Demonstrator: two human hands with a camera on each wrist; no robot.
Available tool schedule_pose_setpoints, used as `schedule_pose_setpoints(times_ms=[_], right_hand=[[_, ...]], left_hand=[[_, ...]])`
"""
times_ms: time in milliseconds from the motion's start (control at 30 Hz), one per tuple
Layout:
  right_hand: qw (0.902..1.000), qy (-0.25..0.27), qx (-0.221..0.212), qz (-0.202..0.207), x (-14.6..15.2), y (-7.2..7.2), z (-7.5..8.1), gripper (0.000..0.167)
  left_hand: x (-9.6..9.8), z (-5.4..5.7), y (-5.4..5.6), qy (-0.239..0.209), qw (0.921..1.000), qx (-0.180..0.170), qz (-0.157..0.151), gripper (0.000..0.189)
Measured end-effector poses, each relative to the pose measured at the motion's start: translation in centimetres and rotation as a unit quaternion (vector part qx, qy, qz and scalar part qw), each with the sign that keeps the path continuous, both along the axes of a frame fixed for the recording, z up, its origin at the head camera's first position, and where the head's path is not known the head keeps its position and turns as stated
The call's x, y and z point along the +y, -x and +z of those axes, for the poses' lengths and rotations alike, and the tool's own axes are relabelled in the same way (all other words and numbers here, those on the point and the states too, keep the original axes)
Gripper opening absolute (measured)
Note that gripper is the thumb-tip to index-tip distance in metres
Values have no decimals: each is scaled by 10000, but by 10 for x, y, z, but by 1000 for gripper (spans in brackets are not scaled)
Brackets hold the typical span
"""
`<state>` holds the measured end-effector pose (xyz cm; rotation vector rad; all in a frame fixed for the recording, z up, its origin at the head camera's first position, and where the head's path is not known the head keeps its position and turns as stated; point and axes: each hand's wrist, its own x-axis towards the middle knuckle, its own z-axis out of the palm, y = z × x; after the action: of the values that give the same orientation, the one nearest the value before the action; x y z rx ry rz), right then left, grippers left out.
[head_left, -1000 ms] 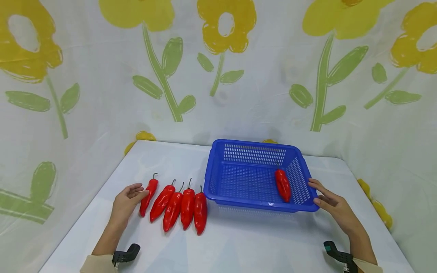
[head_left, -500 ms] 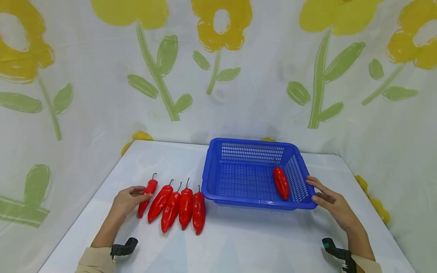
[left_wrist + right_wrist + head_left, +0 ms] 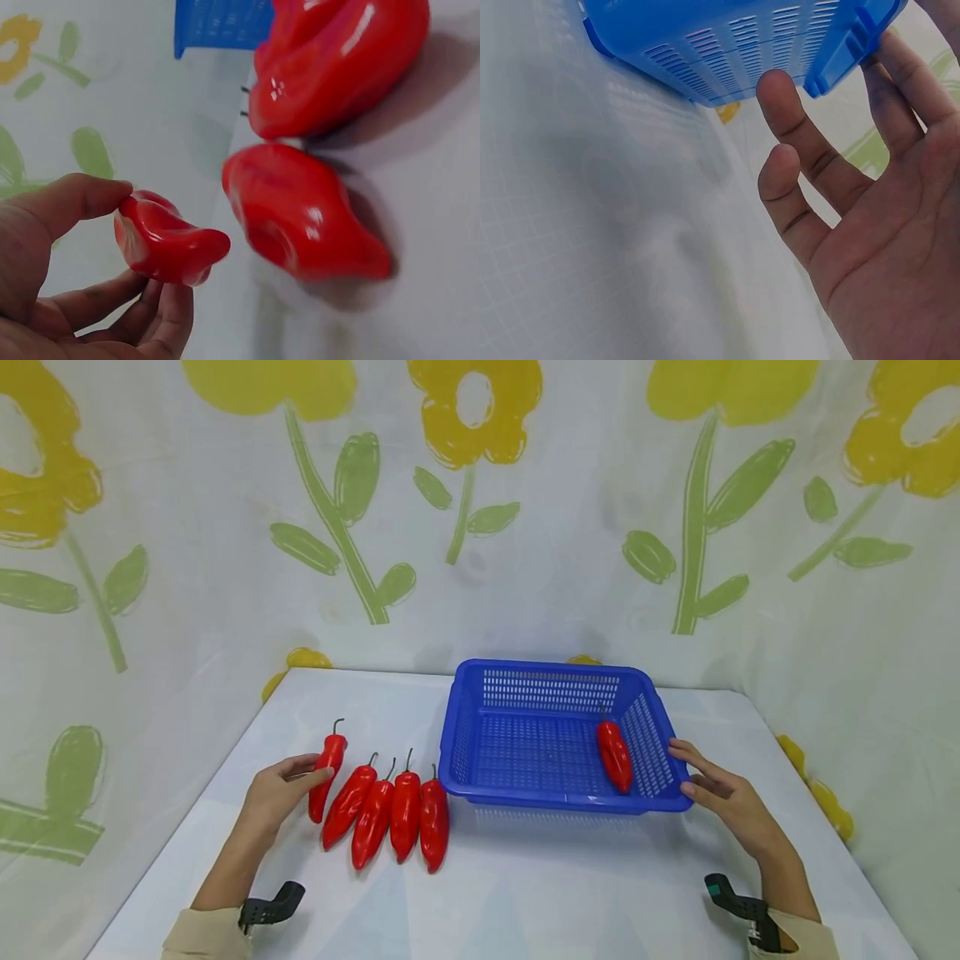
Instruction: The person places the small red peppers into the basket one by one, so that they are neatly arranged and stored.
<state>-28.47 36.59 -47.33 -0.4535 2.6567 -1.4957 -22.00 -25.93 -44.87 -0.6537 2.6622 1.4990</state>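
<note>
My left hand (image 3: 279, 793) pinches a red chili pepper (image 3: 327, 777) between thumb and fingers, left of the others. In the left wrist view this pepper (image 3: 169, 244) hangs with its tip toward the camera, apart from its neighbours. Beside it several more red chili peppers (image 3: 405, 818) lie in a row on the table, stems pointing away. At the right end of the blue plastic basket (image 3: 540, 800), my right hand (image 3: 731, 793) touches the rim with its fingertips. Its other fingers (image 3: 780, 101) stay loose, clear of the basket wall. One red chili pepper (image 3: 615, 758) lies inside, near the right wall.
The white table (image 3: 540, 893) carries the basket at its back, right of the row of peppers. A flower-print cloth (image 3: 555, 593) hangs behind and along both sides. Black camera mounts (image 3: 272, 906) sit on both wrists.
My left fingers have closed on the leftmost pepper and raised it a little, away from me. The right hand stays at the basket rim. The head view has shifted slightly.
</note>
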Motion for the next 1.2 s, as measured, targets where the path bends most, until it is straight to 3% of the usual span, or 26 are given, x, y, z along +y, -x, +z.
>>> schedule_pose_setpoints(times_ms=[167, 700, 1200], right_hand=[[9999, 107, 2, -24, 1, 1, -1, 52], [9996, 243, -118, -66, 0, -1, -1, 54], [9996, 258, -87, -47, 0, 0, -3, 53]], left_hand=[[16, 8, 2, -58, 9996, 266, -46, 72], [57, 42, 13, -632, 9929, 731, -691, 63], [89, 56, 28, -1084, 9894, 585, -775, 65]])
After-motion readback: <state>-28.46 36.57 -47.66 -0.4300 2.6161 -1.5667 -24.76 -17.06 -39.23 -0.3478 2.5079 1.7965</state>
